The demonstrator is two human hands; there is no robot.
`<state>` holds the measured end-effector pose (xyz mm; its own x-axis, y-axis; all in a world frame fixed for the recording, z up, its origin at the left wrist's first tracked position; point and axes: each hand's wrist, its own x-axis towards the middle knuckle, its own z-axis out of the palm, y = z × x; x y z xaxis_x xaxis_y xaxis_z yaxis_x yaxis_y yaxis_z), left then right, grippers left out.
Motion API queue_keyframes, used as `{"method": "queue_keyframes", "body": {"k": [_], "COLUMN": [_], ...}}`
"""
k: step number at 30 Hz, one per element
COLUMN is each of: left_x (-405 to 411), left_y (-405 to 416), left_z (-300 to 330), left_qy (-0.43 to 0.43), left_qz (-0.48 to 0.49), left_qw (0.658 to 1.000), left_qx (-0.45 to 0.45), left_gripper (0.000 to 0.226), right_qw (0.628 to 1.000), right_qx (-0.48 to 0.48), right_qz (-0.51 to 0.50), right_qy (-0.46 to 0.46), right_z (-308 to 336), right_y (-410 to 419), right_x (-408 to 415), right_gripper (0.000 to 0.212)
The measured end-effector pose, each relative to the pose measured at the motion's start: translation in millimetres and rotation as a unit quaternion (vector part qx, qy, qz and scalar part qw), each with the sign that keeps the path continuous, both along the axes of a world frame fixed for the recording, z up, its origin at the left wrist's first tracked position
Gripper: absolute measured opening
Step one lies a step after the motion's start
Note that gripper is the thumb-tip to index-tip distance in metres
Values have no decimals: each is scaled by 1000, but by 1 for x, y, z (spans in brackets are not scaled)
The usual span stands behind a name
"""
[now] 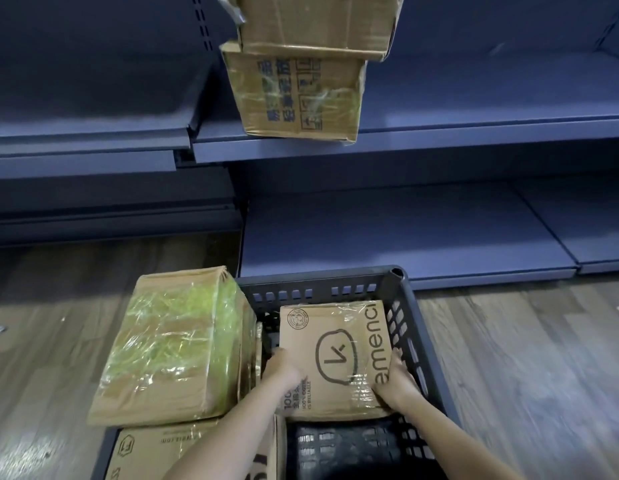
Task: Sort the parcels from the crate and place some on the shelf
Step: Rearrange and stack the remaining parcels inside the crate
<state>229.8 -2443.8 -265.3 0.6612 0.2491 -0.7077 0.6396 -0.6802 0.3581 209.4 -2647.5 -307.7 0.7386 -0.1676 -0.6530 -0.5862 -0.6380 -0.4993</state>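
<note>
Parcel (336,358) sits in crate (408,306), my left hand (284,370) and right hand (396,379) clasping its sides; two boxes (294,95) stacked on shelf (474,133) above

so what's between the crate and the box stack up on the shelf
In the head view, only the bare lower shelf lies between the crate and the box stack; no parcel sits on that stretch.

Dim light, soft blur, warped edges
</note>
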Motion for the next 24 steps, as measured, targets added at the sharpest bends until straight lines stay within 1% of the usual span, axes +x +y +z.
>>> {"method": "queue_keyframes", "body": {"k": [1,4,6,8,10,13,17,19,22,24], "left_x": [-1,-4,-7,-10,-13,-16,-21,-18,-23,-32], "left_y": [1,4,4,4,3,5,12,20,23,21], "left_z": [-3,2,14,21,30,42,66,76,122,157], "left_qy": [10,2,-11,-31,-50,-71,-112,-138,-177,-206], "left_qz": [9,31,46,78,108,125,124,115,100,87], "left_qw": [1000,998,996,992,986,980,976,973,966,956], "left_qx": [-20,-61,-80,-94,-119,-140,-139,-144,-162,-188], "left_gripper": [54,40,29,23,25,28,30,26,18,16], "right_qw": [1000,995,990,984,984,983,978,974,971,966], "right_qx": [5,77,115,142,142,148,165,172,179,186], "right_qz": [-7,-60,-86,-106,-108,-113,-127,-136,-141,-146], "right_qy": [11,15,10,10,7,-2,-28,-51,-77,-103], "right_z": [0,18,34,50,60,79,107,123,153,173], "right_y": [-1,3,2,2,1,-1,-4,-4,-4,-7], "right_x": [1,0,-2,-6,-7,-10,-16,-17,-20,-22], "right_gripper": [70,42,34,29,28,29,27,24,25,35]}}
